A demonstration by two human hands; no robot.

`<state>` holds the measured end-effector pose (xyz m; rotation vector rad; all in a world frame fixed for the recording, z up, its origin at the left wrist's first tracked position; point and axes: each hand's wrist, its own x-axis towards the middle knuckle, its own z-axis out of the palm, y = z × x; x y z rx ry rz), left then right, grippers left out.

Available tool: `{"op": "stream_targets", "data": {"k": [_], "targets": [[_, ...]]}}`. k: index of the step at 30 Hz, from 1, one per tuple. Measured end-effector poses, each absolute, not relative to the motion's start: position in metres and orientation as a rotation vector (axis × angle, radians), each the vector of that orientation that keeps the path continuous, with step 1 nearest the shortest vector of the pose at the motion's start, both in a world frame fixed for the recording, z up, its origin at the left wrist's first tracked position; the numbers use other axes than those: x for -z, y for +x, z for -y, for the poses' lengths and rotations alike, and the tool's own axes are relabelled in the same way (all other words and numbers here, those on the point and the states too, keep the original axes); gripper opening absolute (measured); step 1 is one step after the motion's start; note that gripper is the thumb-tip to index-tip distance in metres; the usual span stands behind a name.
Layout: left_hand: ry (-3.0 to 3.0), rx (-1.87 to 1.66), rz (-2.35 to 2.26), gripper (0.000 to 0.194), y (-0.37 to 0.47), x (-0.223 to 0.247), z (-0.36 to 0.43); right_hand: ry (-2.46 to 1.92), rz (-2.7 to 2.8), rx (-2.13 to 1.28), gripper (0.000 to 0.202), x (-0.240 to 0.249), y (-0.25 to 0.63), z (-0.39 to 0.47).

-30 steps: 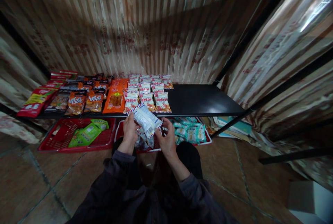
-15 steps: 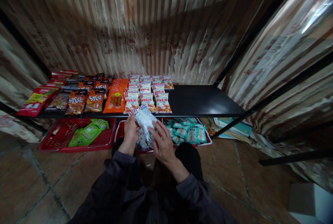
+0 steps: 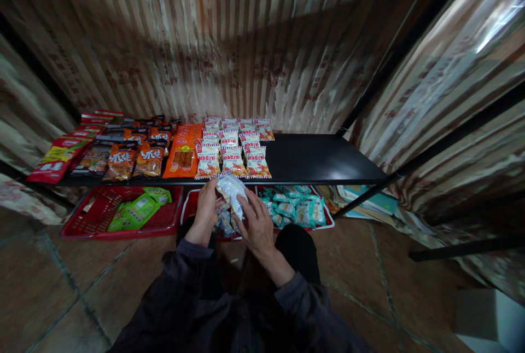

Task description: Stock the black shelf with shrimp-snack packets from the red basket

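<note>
Between my two hands, just in front of the shelf edge, is a small white snack bag (image 3: 232, 191) with its printed side up. My left hand (image 3: 205, 208) grips the bag's left end. At its right side, the fingers of my right hand (image 3: 257, 221) are curled and pressed against the bag. Under it sits a basket (image 3: 189, 203) of small snack packets (image 3: 223, 224), partly hidden by my hands. White snack bags (image 3: 233, 161) like it stand in rows on the black shelf (image 3: 315, 156) beyond.
Left on the shelf are orange bags (image 3: 181, 153), dark-and-orange bags (image 3: 150, 158) and red bags (image 3: 59, 158). Below, a red basket (image 3: 164, 221) holds green packets (image 3: 137, 210); teal packets (image 3: 293, 205) fill another basket. Papers (image 3: 365, 200) lie by the right shelf leg.
The bag has turned and tipped between my hands, so its striped end no longer shows. Both hands stay near the same spot, and the shelf goods have not moved.
</note>
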<state>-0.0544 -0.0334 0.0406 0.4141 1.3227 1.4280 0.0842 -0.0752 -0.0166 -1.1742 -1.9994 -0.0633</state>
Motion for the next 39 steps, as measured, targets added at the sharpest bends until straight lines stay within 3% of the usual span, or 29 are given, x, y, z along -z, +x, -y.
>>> {"op": "stream_targets", "data": {"k": [6,12,16,21,32,39], "targets": [[0.494,-1.438,-1.232,0.039,-0.053,-0.039,0.035,-1.161,1.731,-0.256,0.044,0.016,0.085,0.072],[0.603,-1.514,-1.123,0.033,-0.048,-0.027,0.033,-1.099,1.022,-1.002,0.049,0.007,0.078,0.069],[0.593,-1.511,-1.1,0.036,-0.045,-0.023,0.031,-0.986,0.608,-1.279,0.049,0.001,0.074,0.067],[0.598,-1.507,-1.108,0.035,-0.044,-0.024,0.03,-1.01,0.444,-1.362,0.042,-0.001,0.074,0.069],[0.533,-1.52,-1.152,0.049,-0.042,-0.032,0.033,-1.046,0.368,-1.389,0.05,-0.004,0.074,0.07],[0.552,-1.433,-1.113,0.037,-0.038,-0.031,0.038,-1.105,0.423,-1.367,0.052,0.003,0.078,0.073]]}}
